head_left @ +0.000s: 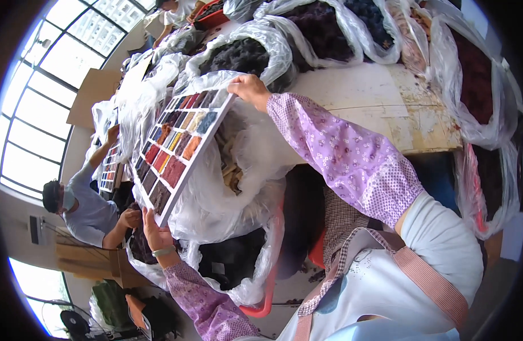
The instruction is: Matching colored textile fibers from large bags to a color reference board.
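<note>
Two swatch boards showed: one large board (179,149) at centre left, and one smaller board (109,167) at far left. Two other people appeared, one at left (85,210), one at top (171,14).

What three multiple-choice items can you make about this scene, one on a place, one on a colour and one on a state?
1. Where does the right hand grip the sample board?
A. at its far top corner
B. at its middle
C. not at all

2. What colour are the person's sleeve covers?
A. plain green
B. purple with a small pale print
C. black

3. How is the sample board held?
A. flat on the table
B. lifted and tilted between both hands
C. rolled up inside a bag

Answers:
1 A: the right hand's fingers close on the upper far corner.
2 B: both forearms show purple printed cloth.
3 B: the left hand holds the near lower end, the right hand the far end, and the board slants above the clear plastic bags.
</note>
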`<action>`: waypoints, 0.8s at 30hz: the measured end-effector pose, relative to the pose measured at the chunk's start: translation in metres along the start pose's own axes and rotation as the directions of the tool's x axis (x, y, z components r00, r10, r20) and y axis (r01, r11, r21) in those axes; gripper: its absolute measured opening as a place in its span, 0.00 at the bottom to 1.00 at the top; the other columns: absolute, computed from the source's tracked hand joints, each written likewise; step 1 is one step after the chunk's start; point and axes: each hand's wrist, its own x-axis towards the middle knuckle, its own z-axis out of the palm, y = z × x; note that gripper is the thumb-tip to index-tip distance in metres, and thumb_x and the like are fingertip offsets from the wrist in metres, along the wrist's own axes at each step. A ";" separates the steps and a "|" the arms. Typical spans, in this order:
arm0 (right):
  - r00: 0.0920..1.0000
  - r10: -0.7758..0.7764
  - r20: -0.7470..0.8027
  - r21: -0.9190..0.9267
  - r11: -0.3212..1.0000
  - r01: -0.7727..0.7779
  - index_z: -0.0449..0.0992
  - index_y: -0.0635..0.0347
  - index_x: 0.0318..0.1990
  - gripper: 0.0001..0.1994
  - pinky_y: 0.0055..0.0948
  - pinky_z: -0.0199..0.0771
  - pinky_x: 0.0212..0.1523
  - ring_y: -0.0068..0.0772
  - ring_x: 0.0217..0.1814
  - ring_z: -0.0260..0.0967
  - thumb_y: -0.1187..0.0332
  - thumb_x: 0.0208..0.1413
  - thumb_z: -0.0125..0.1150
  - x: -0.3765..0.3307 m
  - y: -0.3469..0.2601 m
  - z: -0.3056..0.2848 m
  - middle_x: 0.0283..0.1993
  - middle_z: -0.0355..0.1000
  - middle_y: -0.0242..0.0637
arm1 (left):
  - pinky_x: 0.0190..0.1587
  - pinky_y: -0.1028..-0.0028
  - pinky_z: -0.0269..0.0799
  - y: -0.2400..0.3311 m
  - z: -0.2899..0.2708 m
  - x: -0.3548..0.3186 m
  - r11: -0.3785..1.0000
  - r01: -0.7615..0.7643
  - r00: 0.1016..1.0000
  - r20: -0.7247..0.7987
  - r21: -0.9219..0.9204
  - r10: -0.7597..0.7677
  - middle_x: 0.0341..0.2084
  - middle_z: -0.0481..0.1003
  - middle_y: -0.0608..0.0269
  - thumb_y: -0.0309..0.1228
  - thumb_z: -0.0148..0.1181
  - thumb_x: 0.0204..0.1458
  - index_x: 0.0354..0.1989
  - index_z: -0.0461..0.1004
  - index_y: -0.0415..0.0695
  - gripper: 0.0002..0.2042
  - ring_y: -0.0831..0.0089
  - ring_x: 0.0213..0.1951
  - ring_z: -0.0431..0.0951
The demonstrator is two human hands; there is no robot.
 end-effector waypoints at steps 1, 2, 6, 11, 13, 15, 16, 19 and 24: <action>0.997 0.080 -0.006 0.283 0.956 -0.075 0.73 0.56 0.33 0.12 0.31 0.70 0.35 0.28 0.32 0.69 0.63 0.40 0.59 0.004 -0.009 -0.004 0.30 0.72 0.33 | 0.39 0.75 0.71 0.007 0.013 -0.025 0.999 -0.029 0.999 0.041 -0.019 0.030 0.40 0.70 0.60 0.25 0.53 0.49 0.55 0.57 0.40 0.24 0.73 0.39 0.73; 0.984 0.166 -0.063 0.486 0.866 -0.115 0.72 0.55 0.32 0.10 0.33 0.72 0.33 0.27 0.30 0.68 0.65 0.40 0.60 0.014 -0.004 -0.039 0.29 0.70 0.32 | 0.41 0.74 0.70 -0.024 0.041 -0.031 0.995 0.012 0.991 0.132 -0.095 0.001 0.41 0.69 0.60 0.26 0.53 0.49 0.56 0.56 0.40 0.24 0.72 0.40 0.72; 0.968 0.215 -0.129 0.776 0.629 -0.036 0.70 0.58 0.31 0.07 0.31 0.73 0.29 0.28 0.29 0.68 0.68 0.43 0.58 0.016 0.030 -0.139 0.27 0.67 0.32 | 0.33 0.81 0.64 -0.085 0.164 -0.143 0.990 -0.027 0.983 0.175 -0.138 0.051 0.30 0.67 0.67 0.20 0.50 0.48 0.62 0.39 0.40 0.34 0.82 0.30 0.66; 0.979 0.148 -0.138 0.738 0.674 0.002 0.71 0.61 0.38 0.09 0.30 0.68 0.43 0.31 0.38 0.69 0.68 0.50 0.54 -0.029 0.062 -0.294 0.38 0.72 0.36 | 0.37 0.79 0.67 -0.144 0.216 -0.218 0.994 0.060 0.964 0.264 -0.093 -0.034 0.38 0.66 0.61 0.22 0.48 0.51 0.63 0.38 0.47 0.33 0.76 0.35 0.70; 0.936 0.259 -0.238 0.689 0.725 -0.026 0.71 0.62 0.38 0.10 0.30 0.69 0.44 0.31 0.39 0.69 0.67 0.51 0.54 -0.058 0.074 -0.359 0.38 0.72 0.36 | 0.41 0.77 0.68 -0.165 0.214 -0.214 0.997 0.039 0.971 0.240 -0.059 -0.023 0.48 0.62 0.56 0.27 0.47 0.53 0.63 0.38 0.48 0.32 0.71 0.42 0.71; 0.872 0.319 -0.372 0.640 0.768 -0.008 0.71 0.62 0.38 0.10 0.30 0.69 0.43 0.31 0.39 0.69 0.66 0.52 0.54 -0.087 0.091 -0.422 0.37 0.72 0.36 | 0.47 0.72 0.63 -0.180 0.218 -0.199 0.999 -0.026 0.987 0.160 -0.031 0.031 0.53 0.57 0.55 0.33 0.44 0.55 0.63 0.39 0.48 0.29 0.68 0.48 0.66; 0.852 0.359 -0.381 0.629 0.776 -0.046 0.71 0.62 0.38 0.10 0.31 0.70 0.42 0.31 0.38 0.70 0.66 0.52 0.54 -0.098 0.106 -0.455 0.37 0.72 0.37 | 0.49 0.70 0.60 -0.183 0.222 -0.190 0.996 -0.084 0.987 0.142 0.012 0.082 0.54 0.55 0.54 0.35 0.44 0.56 0.63 0.39 0.48 0.29 0.67 0.50 0.64; 0.842 0.407 -0.355 0.608 0.784 -0.123 0.71 0.62 0.39 0.11 0.31 0.72 0.39 0.31 0.37 0.71 0.66 0.53 0.53 -0.121 0.145 -0.521 0.38 0.72 0.38 | 0.53 0.66 0.55 -0.188 0.246 -0.174 0.945 -0.272 0.944 0.240 0.180 0.226 0.54 0.55 0.52 0.40 0.48 0.53 0.62 0.42 0.46 0.31 0.64 0.53 0.61; 0.970 -0.031 -0.240 -0.099 0.995 0.007 0.71 0.64 0.38 0.10 0.28 0.73 0.35 0.24 0.35 0.70 0.67 0.52 0.54 -0.136 0.180 -0.556 0.34 0.71 0.34 | 0.57 0.57 0.47 -0.243 0.276 -0.171 0.772 -0.518 0.768 0.597 0.368 0.230 0.58 0.51 0.48 0.49 0.60 0.40 0.62 0.40 0.41 0.46 0.55 0.57 0.54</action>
